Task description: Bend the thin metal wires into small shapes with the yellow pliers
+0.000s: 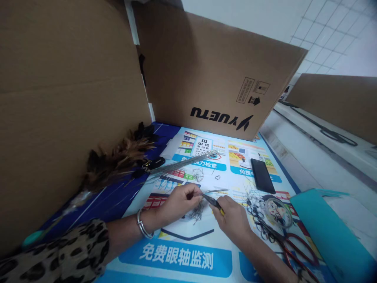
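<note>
My right hand [234, 216] is wrapped round a pair of pliers [210, 199] with dark jaws and a yellow-marked handle. The jaw tips meet the fingertips of my left hand [176, 204], which is closed in a pinch. What it pinches is too small to make out. Beneath the hands lies a tangled heap of thin wire pieces [196, 214]. A few short straight wires [218, 190] lie just beyond the pliers. Farther off, a long bundle of straight metal wires [188, 160] stretches across the printed tabletop, near a small bent wire loop [217, 177].
On the right are several dark wire rings [259, 220], a round clear item [278, 212], red-handled scissors [300, 247], a black phone [263, 175] and a teal case [330, 232]. Brown feathers [118, 157] lie left, along cardboard walls [212, 70]. A black key fob [156, 162] sits by the wires.
</note>
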A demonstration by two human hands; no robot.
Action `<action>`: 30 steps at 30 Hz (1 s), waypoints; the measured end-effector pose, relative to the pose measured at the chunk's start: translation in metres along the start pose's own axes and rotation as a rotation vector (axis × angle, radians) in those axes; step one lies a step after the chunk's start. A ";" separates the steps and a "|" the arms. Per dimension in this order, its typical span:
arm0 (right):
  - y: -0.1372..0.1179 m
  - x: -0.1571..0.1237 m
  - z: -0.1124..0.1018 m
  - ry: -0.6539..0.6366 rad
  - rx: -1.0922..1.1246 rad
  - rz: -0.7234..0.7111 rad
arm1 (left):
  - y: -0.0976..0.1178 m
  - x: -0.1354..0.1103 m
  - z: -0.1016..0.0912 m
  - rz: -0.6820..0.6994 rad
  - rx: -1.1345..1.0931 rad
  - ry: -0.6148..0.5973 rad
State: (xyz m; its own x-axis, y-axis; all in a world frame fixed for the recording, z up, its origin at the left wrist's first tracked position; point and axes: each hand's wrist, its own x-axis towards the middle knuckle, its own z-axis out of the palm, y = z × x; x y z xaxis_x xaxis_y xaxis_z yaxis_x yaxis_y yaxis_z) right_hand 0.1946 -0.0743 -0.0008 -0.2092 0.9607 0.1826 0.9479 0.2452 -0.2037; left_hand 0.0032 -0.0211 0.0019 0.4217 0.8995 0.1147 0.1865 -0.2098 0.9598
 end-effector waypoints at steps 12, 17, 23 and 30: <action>0.004 0.002 -0.001 -0.010 0.023 0.023 | 0.011 -0.001 -0.004 0.116 0.135 0.024; 0.004 0.002 0.000 -0.009 0.019 0.025 | 0.013 -0.003 -0.007 0.139 0.137 0.007; 0.003 0.001 0.001 -0.010 0.035 0.044 | 0.011 -0.004 -0.008 0.169 0.126 0.011; 0.003 0.001 0.000 -0.020 0.048 0.052 | 0.011 -0.004 -0.007 0.126 0.111 -0.001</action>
State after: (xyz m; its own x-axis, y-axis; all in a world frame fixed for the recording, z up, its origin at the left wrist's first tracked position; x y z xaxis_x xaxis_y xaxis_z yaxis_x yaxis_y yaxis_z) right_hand 0.1969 -0.0724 -0.0013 -0.1651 0.9746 0.1513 0.9451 0.2002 -0.2584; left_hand -0.0022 -0.0244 0.0139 0.4490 0.8630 0.2318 0.2288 -0.3617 0.9038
